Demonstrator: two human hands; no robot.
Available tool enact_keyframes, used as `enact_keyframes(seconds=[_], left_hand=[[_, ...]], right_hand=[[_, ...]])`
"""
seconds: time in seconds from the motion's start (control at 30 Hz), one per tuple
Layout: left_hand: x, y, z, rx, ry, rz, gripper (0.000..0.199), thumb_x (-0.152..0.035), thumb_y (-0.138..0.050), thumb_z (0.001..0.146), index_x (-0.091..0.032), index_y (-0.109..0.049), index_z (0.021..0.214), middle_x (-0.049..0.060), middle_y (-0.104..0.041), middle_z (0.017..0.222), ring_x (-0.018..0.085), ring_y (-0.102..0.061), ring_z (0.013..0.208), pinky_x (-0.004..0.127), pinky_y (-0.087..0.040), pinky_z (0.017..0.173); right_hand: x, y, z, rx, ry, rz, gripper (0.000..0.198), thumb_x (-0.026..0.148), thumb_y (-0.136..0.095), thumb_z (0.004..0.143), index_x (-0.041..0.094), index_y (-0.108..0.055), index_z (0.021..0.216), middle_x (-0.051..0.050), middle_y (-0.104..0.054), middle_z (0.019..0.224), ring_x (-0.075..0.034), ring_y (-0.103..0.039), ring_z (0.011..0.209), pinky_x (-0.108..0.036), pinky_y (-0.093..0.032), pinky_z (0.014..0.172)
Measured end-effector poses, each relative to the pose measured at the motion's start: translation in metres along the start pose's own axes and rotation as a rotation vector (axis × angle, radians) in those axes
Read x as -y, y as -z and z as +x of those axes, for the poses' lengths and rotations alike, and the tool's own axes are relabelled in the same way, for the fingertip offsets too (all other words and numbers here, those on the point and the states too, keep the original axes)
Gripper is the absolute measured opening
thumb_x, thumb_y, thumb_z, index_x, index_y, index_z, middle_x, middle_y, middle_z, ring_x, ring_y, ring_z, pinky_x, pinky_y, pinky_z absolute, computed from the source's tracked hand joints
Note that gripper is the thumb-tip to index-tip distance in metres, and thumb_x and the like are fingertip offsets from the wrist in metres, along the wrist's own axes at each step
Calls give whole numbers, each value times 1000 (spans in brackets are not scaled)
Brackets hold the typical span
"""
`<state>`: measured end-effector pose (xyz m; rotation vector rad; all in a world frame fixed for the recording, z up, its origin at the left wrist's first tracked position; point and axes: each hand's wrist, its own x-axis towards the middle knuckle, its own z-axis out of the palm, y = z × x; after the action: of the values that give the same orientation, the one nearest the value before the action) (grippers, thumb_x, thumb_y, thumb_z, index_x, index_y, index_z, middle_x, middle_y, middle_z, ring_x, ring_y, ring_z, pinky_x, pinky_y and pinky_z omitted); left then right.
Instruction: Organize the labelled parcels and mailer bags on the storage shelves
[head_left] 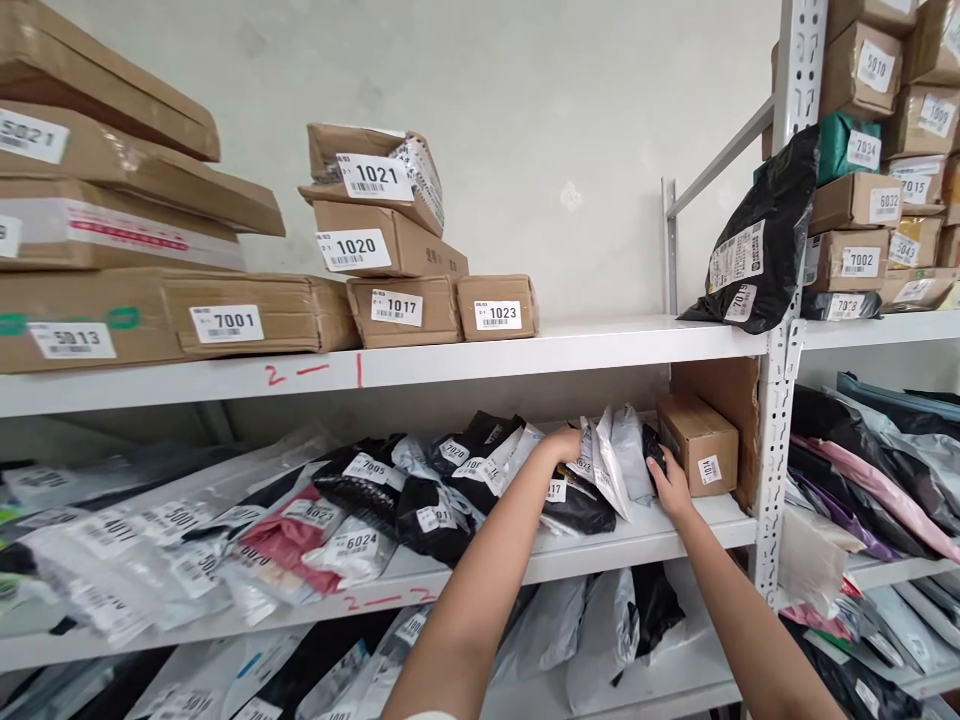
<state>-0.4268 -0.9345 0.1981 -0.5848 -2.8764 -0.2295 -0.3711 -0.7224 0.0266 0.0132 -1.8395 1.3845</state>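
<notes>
White parcel: standing on edge, leaning, on the middle shelf, between the two hands.
Left hand: bent over the white parcel's upper left side, touching; its fingertips are hidden, so I cannot tell whether they are closed on it.
Right hand: thumb and fingers clamped on the edge of a black parcel, just left of the carton.
Grey parcel: upright between the white parcel and the black parcel.
Carton: on the middle shelf near its right end, just beside the right hand.
Black bag: lying flat below the left hand, its label partly covered.
Pink bag: farther left on the middle shelf, among clear and black bags.
Upper shelf: marked 2-1 in red; box 1021 on box 1020, and box 1023 to their right.
Tall bag: black, at the upper shelf's right end, leaning by the post.
Lower shelf: grey and black bags, partly hidden by the arms.
</notes>
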Motion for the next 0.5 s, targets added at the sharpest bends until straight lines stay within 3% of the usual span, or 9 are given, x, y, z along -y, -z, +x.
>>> enact_keyframes(seconds=[0.1, 0.17, 0.23, 0.3, 0.4, 0.5], left_hand=[[-2, 2, -29, -124, 91, 28, 45, -30, -68, 89, -24, -70, 133, 16, -71, 133, 34, -64, 127, 43, -52, 104], [3, -7, -59, -349, 160, 17, 51, -34, -49, 101, -21, -58, 149, 20, -60, 148, 37, -52, 140, 50, -45, 113], [16, -22, -88, -616, 213, -42, 48, -34, -43, 104, -23, -60, 147, 17, -58, 150, 35, -47, 144, 51, -40, 119], [38, -33, -109, -770, 314, -96, 45, -33, -45, 102, -22, -67, 140, 16, -58, 151, 37, -43, 147, 58, -35, 123], [76, -29, -117, -838, 477, -114, 46, -38, -44, 103, -19, -69, 136, 17, -53, 158, 42, -33, 154, 71, -27, 123], [105, -3, -110, -759, 560, -45, 53, -43, -47, 102, -16, -63, 144, 21, -46, 163, 46, -27, 157, 73, -25, 123]], right_hand=[[-4, 0, -1, -42, 7, -1, 77, 72, -48, 92, 16, -59, 144, -17, -62, 149, -35, -55, 141, -55, -44, 120], [-7, 0, -1, -43, 18, -2, 76, 71, -48, 92, 17, -57, 146, -16, -58, 153, -34, -51, 145, -55, -39, 124], [-10, -1, -1, -8, 32, 2, 74, 71, -50, 92, 18, -61, 142, -15, -59, 152, -34, -50, 146, -54, -37, 126], [-14, -2, -1, 21, 34, 5, 72, 70, -52, 91, 20, -61, 141, -15, -60, 152, -34, -50, 146, -54, -37, 126], [-20, -4, -2, 1, -9, -9, 75, 71, -54, 90, 22, -55, 147, -14, -59, 152, -35, -51, 145, -55, -39, 124], [-26, -4, -1, -29, -54, -23, 78, 75, -54, 88, 21, -54, 145, -16, -61, 148, -36, -53, 142, -55, -40, 122]])
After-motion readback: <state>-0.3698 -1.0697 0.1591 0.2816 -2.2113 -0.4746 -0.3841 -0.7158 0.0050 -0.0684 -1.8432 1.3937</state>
